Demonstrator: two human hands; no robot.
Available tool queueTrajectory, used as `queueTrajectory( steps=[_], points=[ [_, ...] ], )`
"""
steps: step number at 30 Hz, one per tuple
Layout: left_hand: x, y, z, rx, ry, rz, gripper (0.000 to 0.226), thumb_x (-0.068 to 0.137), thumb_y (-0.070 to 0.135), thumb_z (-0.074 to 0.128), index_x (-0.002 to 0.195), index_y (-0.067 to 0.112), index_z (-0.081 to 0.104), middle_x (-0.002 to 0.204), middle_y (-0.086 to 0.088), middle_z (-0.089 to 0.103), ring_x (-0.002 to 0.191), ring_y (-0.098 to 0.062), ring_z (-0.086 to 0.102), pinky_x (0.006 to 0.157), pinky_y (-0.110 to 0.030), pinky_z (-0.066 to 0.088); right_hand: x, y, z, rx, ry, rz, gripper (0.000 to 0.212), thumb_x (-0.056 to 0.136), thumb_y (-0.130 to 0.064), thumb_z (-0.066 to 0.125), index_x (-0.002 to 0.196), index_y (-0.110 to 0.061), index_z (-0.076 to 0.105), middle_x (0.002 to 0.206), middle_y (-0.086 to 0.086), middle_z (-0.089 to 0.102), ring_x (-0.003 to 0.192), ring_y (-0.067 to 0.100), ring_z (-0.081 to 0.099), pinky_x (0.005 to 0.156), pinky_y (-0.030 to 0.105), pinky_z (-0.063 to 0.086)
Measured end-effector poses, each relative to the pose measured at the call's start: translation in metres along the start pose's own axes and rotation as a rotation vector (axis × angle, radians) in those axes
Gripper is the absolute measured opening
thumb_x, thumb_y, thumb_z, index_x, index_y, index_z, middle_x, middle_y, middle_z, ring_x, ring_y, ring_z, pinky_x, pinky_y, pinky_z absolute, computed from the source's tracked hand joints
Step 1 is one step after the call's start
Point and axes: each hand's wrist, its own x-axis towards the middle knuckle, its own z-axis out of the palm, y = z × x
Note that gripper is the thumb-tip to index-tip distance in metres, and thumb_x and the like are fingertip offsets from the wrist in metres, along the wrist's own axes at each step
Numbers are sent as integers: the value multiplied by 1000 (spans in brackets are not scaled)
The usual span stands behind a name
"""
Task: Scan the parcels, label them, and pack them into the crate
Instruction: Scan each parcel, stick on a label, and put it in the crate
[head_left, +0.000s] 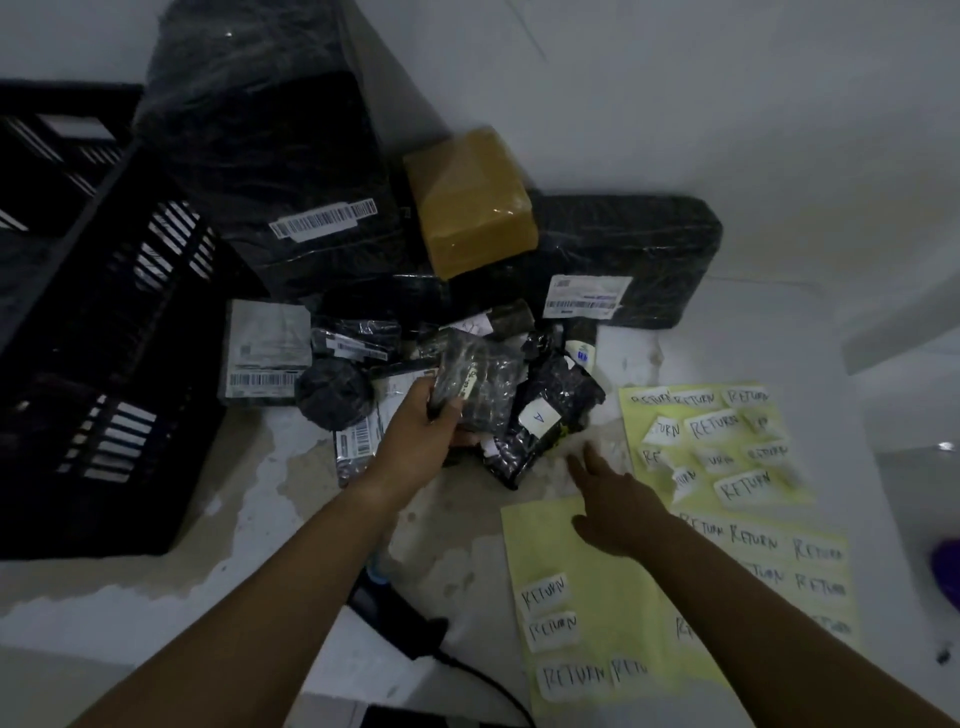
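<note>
My left hand (418, 434) grips a small black wrapped parcel (475, 379) above the pile of parcels at the centre. My right hand (615, 506) hovers open, fingers spread, over the floor beside the yellow sheets of RETURN labels (722, 441). Another small black parcel marked "A" (540, 421) lies just right of the held one. The black slatted crate (111, 322) stands at the left. A handheld scanner (400, 618) with a cable lies on the floor between my forearms.
Two large black wrapped parcels (270, 171) (623, 254) and a brown taped box (470, 202) stand behind the pile. A white-labelled packet (267, 353) and a round black bundle (332, 392) lie near the crate. A second label sheet (587, 597) lies at lower right. A wall rises behind.
</note>
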Motion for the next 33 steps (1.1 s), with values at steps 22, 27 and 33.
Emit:
queueTrajectory(
  steps=[22, 27, 33],
  points=[
    [-98, -53, -168, -346, 341, -82, 15, 93, 3, 69, 103, 11, 62, 125, -13, 64, 88, -10, 70, 72, -23, 57, -30, -203, 60, 401, 100, -148, 83, 86, -64, 56, 151, -24, 25, 143, 0, 44, 124, 22, 52, 94, 33, 46],
    [-90, -52, -186, -416, 288, -99, 21, 92, -3, 67, 95, 14, 55, 112, -13, 61, 92, -17, 65, 77, -28, 54, -30, -232, 72, 275, 51, -64, 100, 79, -65, 62, 153, -17, 15, 141, 0, 43, 121, 21, 54, 90, 32, 50],
    [-89, -47, -202, -446, 201, -62, 21, 97, 2, 62, 114, 13, 60, 110, -7, 74, 101, -20, 72, 80, -27, 59, -29, -241, 75, 248, 65, -7, 76, 87, -47, 58, 149, -22, 23, 127, -4, 58, 104, 16, 63, 75, 25, 51]
  ],
)
